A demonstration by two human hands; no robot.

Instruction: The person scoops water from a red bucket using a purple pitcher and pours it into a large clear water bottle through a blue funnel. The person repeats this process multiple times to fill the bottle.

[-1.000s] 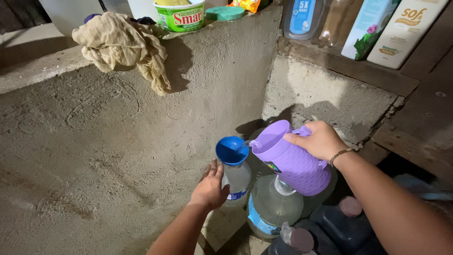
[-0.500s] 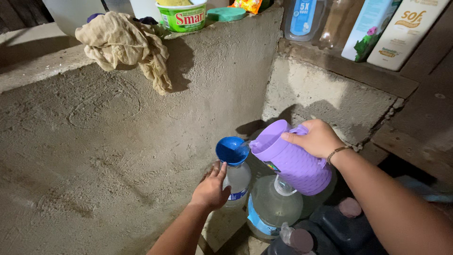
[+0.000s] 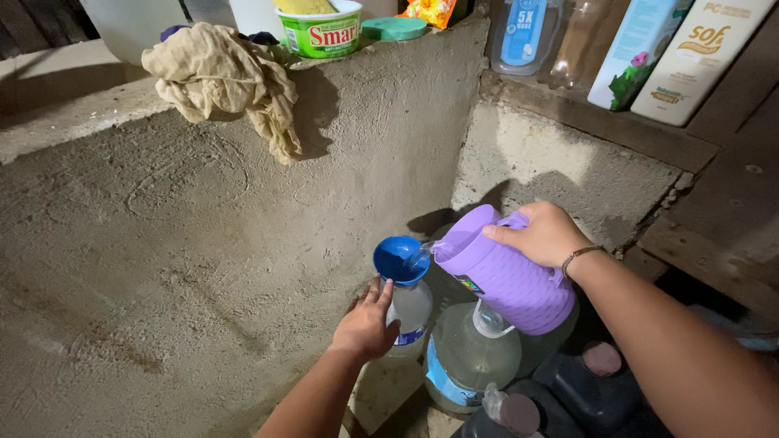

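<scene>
While tilted, purple ribbed pitcher [image 3: 507, 280] pours into blue funnel [image 3: 401, 259].

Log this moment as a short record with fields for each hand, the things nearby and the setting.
Left hand: steadies a clear plastic bottle topped by a blue plastic funnel.
Right hand: grips a tilted purple plastic pitcher, spout at the funnel.
Nearby: large clear plastic jug; dark jug.
Ledge: beige crumpled rag; green round tub.
Setting: rough concrete wall.
</scene>
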